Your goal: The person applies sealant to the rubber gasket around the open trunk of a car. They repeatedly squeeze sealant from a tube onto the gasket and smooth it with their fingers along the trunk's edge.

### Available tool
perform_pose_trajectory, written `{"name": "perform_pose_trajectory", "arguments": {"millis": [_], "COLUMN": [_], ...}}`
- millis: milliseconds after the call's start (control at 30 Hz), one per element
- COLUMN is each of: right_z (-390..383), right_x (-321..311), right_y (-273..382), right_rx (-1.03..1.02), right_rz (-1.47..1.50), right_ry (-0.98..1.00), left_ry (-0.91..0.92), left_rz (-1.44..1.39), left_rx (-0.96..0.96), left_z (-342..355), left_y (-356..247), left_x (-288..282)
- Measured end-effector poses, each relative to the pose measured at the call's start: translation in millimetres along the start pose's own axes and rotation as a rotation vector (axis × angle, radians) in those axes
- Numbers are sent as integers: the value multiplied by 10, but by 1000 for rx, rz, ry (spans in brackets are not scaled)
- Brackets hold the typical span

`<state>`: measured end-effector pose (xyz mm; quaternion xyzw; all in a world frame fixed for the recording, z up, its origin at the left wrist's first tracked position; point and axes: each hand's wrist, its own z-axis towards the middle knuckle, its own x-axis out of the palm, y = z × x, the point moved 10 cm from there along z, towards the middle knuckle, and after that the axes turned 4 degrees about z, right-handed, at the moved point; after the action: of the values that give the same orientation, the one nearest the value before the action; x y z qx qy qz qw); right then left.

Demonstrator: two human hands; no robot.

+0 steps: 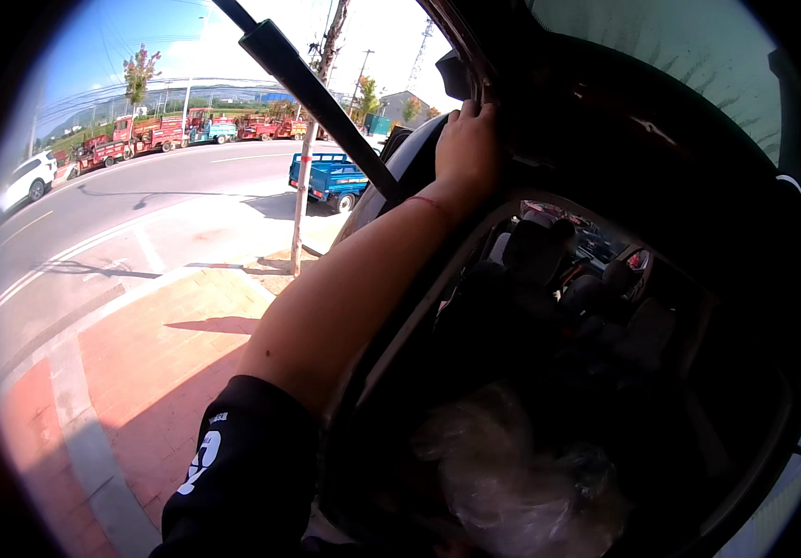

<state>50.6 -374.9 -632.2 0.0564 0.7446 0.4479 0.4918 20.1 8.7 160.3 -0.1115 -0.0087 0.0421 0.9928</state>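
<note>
My left arm stretches up across the middle of the view. At its end my left hand (468, 147) is up at the dark upper corner of the car's rear opening, fingers bent over the edge and closed on it. A black gas strut (321, 98) slants past my wrist, on its left side. Below and right of the arm, the car's open rear shows a shadowed cargo space. Crumpled clear plastic wrap (512, 474) lies low in it, blurred. My right hand does not show.
Seats (535, 249) and a steering wheel (639, 260) stand deeper in the car. Outside on the left are brick paving (154, 358), a thin tree trunk (304, 186), a blue cargo tricycle (330, 179), a road (140, 200), red tricycles (149, 135) and a white car (30, 179).
</note>
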Motion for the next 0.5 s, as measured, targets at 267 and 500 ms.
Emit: {"name": "perform_pose_trajectory", "arguments": {"millis": [267, 500], "right_z": [66, 550], "right_x": [105, -2216], "right_y": [-18, 2634], "right_rx": [-45, -183], "right_rz": [-30, 300], "right_ry": [81, -243], "left_ry": [110, 86], "left_rz": [-31, -170], "left_rx": [309, 314], "left_z": [-1061, -1147], "left_y": [-321, -4], "left_x": [-491, -431]}}
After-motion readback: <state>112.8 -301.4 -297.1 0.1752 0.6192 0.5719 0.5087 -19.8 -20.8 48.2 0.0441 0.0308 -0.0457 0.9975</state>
